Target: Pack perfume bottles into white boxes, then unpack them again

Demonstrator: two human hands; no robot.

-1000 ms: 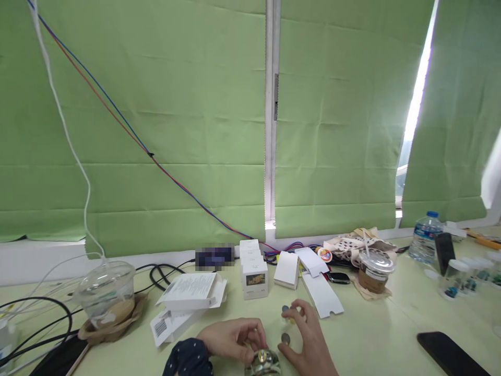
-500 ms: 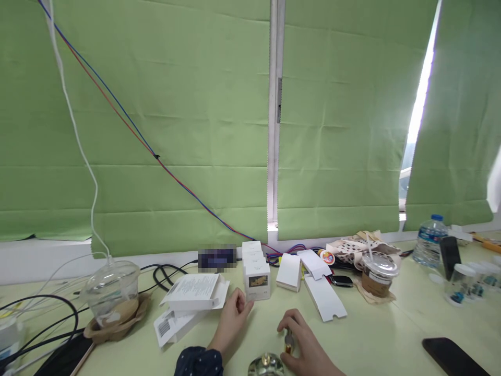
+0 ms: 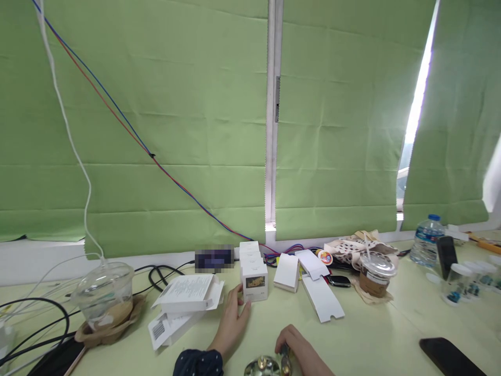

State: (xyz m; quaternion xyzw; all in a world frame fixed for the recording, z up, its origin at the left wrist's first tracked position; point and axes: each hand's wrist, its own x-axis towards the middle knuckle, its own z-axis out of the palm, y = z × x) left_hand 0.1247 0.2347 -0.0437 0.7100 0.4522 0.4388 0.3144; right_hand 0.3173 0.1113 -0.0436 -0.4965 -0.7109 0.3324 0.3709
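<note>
At the far left, black cables [image 3: 37,313] loop over the pale surface [image 3: 371,334], and just right of them a clear domed cup [image 3: 104,292] sits in a brown cardboard holder. Next come a folded leaflet on flat white packs [image 3: 190,292], with a barcoded carton [image 3: 164,328] lying in front of them. The left hand [image 3: 234,322], in a dark dotted sleeve, reaches forward with its grip loose and open. Its fingertips [image 3: 239,295] rest against the lower left edge of the front white box [image 3: 255,282], the nearest of a short row of like boxes running back toward the window. At the bottom edge stands a round glass bottle [image 3: 262,367] with a gold top, only partly in view. Just beside it the right hand [image 3: 300,353] has its grip closed narrowly on a small dark-and-gold piece [image 3: 285,360], held close to the bottle; whether the two touch cannot be told. Further right lie opened white cartons [image 3: 323,297], a smartwatch [image 3: 338,280], a lidded coffee cup [image 3: 376,271], a water bottle [image 3: 426,237] and a black phone [image 3: 450,357].
</note>
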